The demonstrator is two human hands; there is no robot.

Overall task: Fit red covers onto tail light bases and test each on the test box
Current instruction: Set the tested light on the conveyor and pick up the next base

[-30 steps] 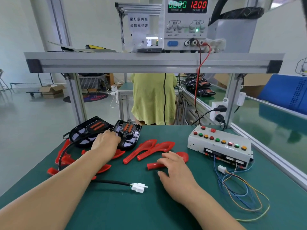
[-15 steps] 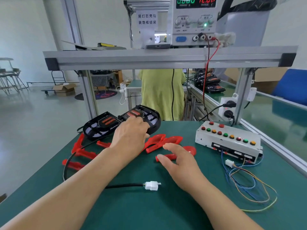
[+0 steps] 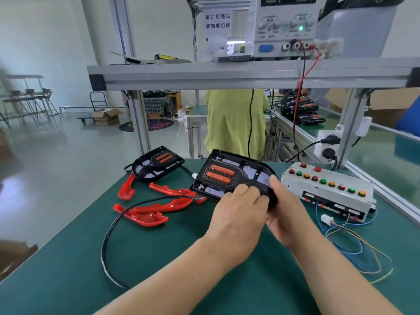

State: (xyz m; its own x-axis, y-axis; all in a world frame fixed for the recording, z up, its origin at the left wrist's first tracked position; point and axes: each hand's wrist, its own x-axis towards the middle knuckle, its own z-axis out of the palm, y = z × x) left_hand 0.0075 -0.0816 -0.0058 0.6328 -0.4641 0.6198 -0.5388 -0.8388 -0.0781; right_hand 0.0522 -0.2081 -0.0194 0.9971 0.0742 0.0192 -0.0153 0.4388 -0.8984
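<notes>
Head cam: left hand (image 3: 236, 214) and right hand (image 3: 284, 214) clamp the base (image 3: 229, 176), but the cable (image 3: 109, 235) hanging left of the grip could snag covers (image 3: 147, 218).

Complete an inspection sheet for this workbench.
Surface: green bench mat.
Job's things: black plastic tail light base held tilted in both hands; second black base lying far left; loose red plastic covers on the mat; grey button-topped test box at right.
Clutter: nothing seen.
Grippers: left hand and right hand both grip the tilted base.
Cables: black cable loops across the mat; coloured wires trail from the test box.
Surroundings: power supply on the shelf above; person in yellow-green top behind.
</notes>
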